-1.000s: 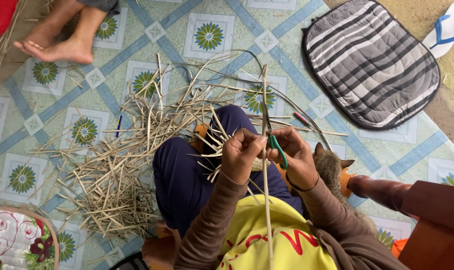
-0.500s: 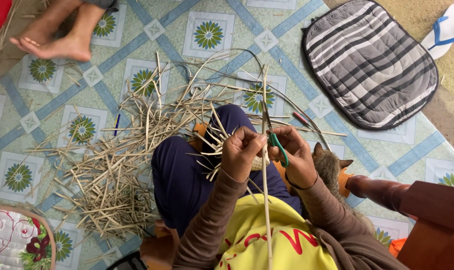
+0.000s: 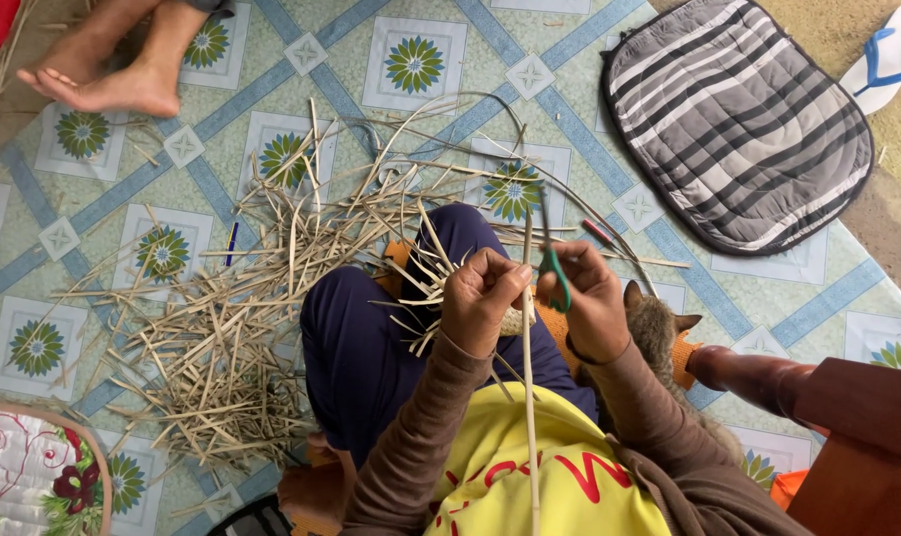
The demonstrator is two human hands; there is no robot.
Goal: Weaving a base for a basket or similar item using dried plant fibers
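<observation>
My left hand (image 3: 482, 298) is closed around a small woven piece of pale cane strips (image 3: 432, 283) that fan out over my lap. A long cane strip (image 3: 530, 397) runs from that hand down toward my chest. My right hand (image 3: 591, 298) grips green-handled scissors (image 3: 555, 273), blades pointing up beside the strip. Both hands sit close together above my dark blue trousers (image 3: 371, 347).
A heap of cut cane strips (image 3: 222, 328) covers the tiled mat on the left. Another person's bare feet (image 3: 108, 79) rest at the top left. A striped grey cushion (image 3: 738, 124) lies top right, a cat (image 3: 659, 333) beside my right arm, a wooden chair leg (image 3: 768, 382) at right.
Both hands stay together with almost no movement; the other person's feet have shifted slightly at the top left.
</observation>
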